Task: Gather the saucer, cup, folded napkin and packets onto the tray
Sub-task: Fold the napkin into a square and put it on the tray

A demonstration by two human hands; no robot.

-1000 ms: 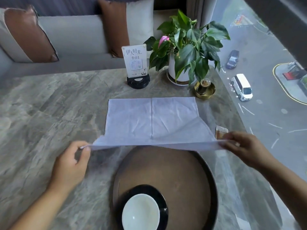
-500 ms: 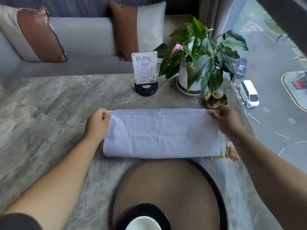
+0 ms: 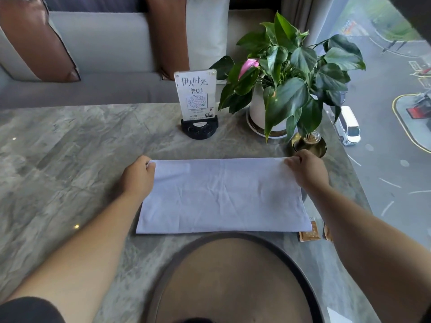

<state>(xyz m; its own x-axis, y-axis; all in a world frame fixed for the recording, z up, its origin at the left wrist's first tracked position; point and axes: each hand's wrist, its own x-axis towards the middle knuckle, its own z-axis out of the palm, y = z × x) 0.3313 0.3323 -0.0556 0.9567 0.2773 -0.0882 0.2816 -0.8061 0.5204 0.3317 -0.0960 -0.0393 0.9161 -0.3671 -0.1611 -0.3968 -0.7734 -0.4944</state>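
Observation:
A white napkin (image 3: 221, 194) lies folded in half on the marble table, just beyond the round dark-rimmed tray (image 3: 233, 276). My left hand (image 3: 137, 178) pinches its far left corner and my right hand (image 3: 307, 171) pinches its far right corner. Two brown packets (image 3: 309, 233) lie on the table at the napkin's near right corner, partly hidden by my right forearm. Only a dark sliver of the saucer (image 3: 193, 320) shows at the bottom edge of the tray; the cup is out of view.
A table sign in a black stand (image 3: 198, 101) and a potted plant (image 3: 279, 85) stand behind the napkin. A small brass holder (image 3: 307, 142) sits just past my right hand. The table's right edge runs along a window.
Both hands carried the napkin's near edge over to its far edge, folding it in half. They now rest on the far corners. The view tilted up, so the cup and saucer left the frame.

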